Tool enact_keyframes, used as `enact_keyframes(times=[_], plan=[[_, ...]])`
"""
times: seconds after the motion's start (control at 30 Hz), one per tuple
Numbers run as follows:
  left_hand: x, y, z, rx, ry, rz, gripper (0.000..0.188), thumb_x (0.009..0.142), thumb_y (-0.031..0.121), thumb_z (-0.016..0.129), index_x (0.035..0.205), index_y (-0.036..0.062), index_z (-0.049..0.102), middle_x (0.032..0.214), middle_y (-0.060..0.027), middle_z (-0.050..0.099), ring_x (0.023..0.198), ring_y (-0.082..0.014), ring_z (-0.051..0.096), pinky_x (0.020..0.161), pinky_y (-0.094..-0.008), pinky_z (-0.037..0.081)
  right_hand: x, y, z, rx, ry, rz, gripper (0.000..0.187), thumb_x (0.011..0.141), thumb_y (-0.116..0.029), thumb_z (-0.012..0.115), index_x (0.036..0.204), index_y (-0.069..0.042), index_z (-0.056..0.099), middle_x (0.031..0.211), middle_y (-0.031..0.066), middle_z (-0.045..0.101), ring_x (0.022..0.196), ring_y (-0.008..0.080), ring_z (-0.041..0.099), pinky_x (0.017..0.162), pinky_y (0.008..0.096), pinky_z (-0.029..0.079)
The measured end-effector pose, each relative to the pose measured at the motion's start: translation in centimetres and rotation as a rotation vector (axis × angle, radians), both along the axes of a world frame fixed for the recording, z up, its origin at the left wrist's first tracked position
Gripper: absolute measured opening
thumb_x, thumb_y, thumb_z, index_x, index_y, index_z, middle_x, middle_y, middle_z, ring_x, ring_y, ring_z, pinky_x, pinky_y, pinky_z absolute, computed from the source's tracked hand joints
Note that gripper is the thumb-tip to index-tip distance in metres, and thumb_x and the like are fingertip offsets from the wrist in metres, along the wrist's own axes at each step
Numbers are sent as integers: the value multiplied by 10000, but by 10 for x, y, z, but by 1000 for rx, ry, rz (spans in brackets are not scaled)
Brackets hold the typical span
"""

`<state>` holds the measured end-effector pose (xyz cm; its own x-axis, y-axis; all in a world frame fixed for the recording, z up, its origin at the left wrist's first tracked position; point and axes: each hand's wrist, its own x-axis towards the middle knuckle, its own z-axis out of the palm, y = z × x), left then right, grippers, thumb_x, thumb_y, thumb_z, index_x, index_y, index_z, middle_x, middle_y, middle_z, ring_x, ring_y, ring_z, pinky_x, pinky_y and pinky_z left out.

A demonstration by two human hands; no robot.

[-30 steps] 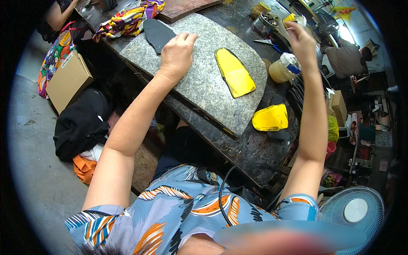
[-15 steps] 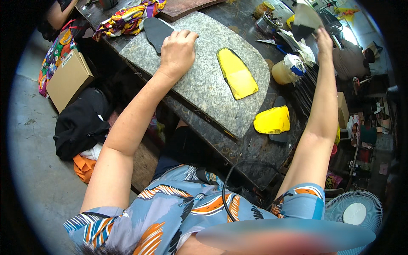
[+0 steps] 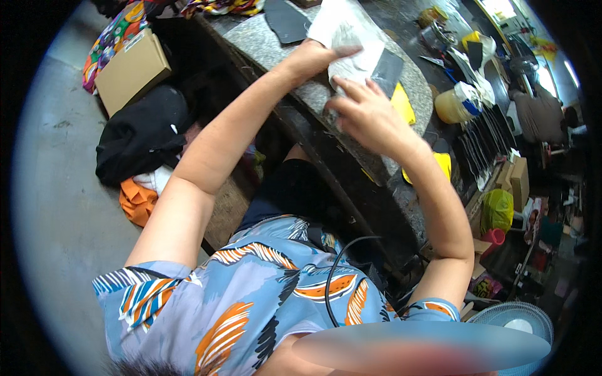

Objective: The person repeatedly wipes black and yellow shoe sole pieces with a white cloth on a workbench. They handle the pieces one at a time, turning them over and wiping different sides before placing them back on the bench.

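My left hand [image 3: 315, 61] grips a white sheet [image 3: 352, 37] by its near edge, the thumb lying over it. Against the sheet's lower right shows a dark grey flat piece [image 3: 389, 67]; whether they are joined I cannot tell. Slightly blurred, my right hand [image 3: 376, 119] hovers just below the sheet, its fingers apart and nothing visible in them. A dark sole-shaped piece [image 3: 286, 22] lies on the grey stone slab [image 3: 251, 34], beyond my left hand. Partly hidden by my right hand and forearm are a yellow piece [image 3: 403, 104] on the slab and another yellow piece [image 3: 443, 164] beside it.
Right of the slab stands a lidded jar [image 3: 453, 105], with a row of dark flat pieces [image 3: 486, 147] near it. Tins [image 3: 437, 36] and scissors [image 3: 433, 61] sit farther back. A cardboard box [image 3: 133, 70] and black cloth [image 3: 141, 135] are at left; a fan [image 3: 517, 323] is lower right.
My right hand has come in from the far right to the slab, and the white and dark grey pieces are now over it. My left hand has left the dark sole-shaped piece and grips the sheet.
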<state>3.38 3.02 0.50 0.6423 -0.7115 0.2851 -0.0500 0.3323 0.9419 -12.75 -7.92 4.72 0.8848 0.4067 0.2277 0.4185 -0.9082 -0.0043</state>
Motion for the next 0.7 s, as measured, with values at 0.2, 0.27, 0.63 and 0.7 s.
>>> enact_keyframes(times=[0.2,0.27,0.63,0.7], plan=[[3,5,-8,-137,4,26,556,769,-31,503,1325,-9,514,1243,-148,610,1187,-221,571,1013,-320,451,-10,-15,1,604,-155,-212,233,796,-34,703,1016,-47,628,1018,132,674,938,293,666,850,367,532],[7,3,-10,-163,63,31,484,804,-17,575,1287,-18,543,1190,-125,637,1076,-221,624,947,-342,504,-8,-36,-1,635,-198,-411,188,855,-58,666,1035,-43,618,1009,119,671,930,270,670,821,358,532],[26,16,0,-256,474,-663,476,758,-27,586,1234,-25,590,1076,-102,696,897,-168,697,768,-293,577,-58,-56,-14,95,-123,-532,333,860,-286,703,1089,-58,625,1109,150,641,1067,337,603,934,403,479],[22,19,6,-251,408,-677,464,804,69,621,1257,-21,577,1136,-148,675,983,-214,678,851,-353,555,-57,-61,-9,244,-64,-535,306,864,-254,693,1064,-31,631,1111,146,641,1066,332,606,933,396,480]])
